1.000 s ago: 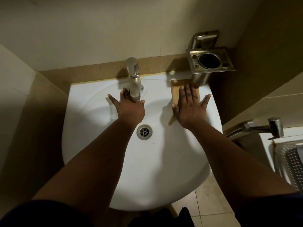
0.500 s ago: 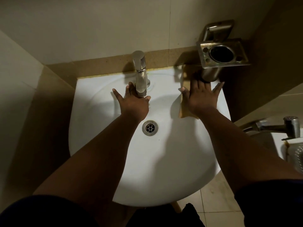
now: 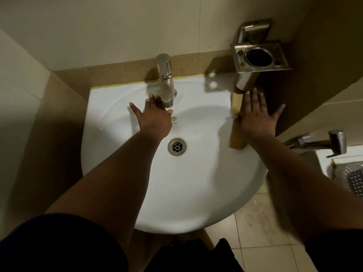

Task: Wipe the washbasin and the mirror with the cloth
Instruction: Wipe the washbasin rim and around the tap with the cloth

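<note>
A white round washbasin fills the middle of the view, with a metal drain in its bowl. My right hand lies flat with spread fingers on a tan cloth, pressing it against the basin's right rim. My left hand rests open on the basin just in front of the chrome tap, fingers beside the tap's base. No mirror is in view.
A steel tumbler holder juts from the wall above the basin's right rear corner, close over my right hand. A chrome hand sprayer and a perforated metal surface are at the right. Tiled floor lies below.
My right hand has slid the cloth from the basin's inner right side out and back along the right rim, under the holder. My left hand stays by the tap.
</note>
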